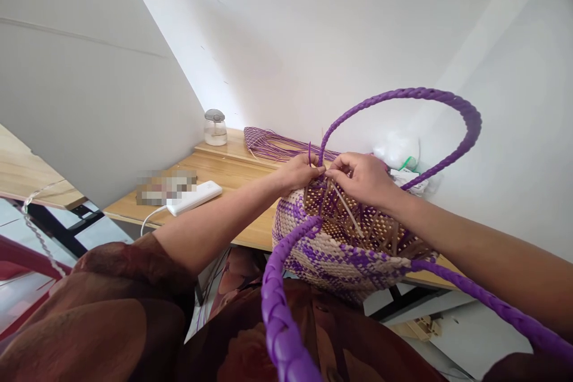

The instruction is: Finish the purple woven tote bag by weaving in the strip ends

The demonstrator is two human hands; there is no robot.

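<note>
A woven basket (313,250) in purple and beige leans against my body at the table's edge, its open top toward me. One braided purple handle (421,94) arches up at the far side; a second handle (280,298) loops toward me. My left hand (301,173) is closed on the far rim at the foot of the far handle, beside an upright purple strand. Fingertips of my right hand (358,176) are pinched together just beside it. From there a pale strip (347,209) slants down into the basket; whether the pinch holds it is hard to make out.
On the wooden table (242,209) lie a white power bank (194,197) with a cable and a blurred-out item. Behind stand a lidded glass jar (215,128) and a bundle of purple strands (273,144). A white plastic bag (396,149) sits by the wall.
</note>
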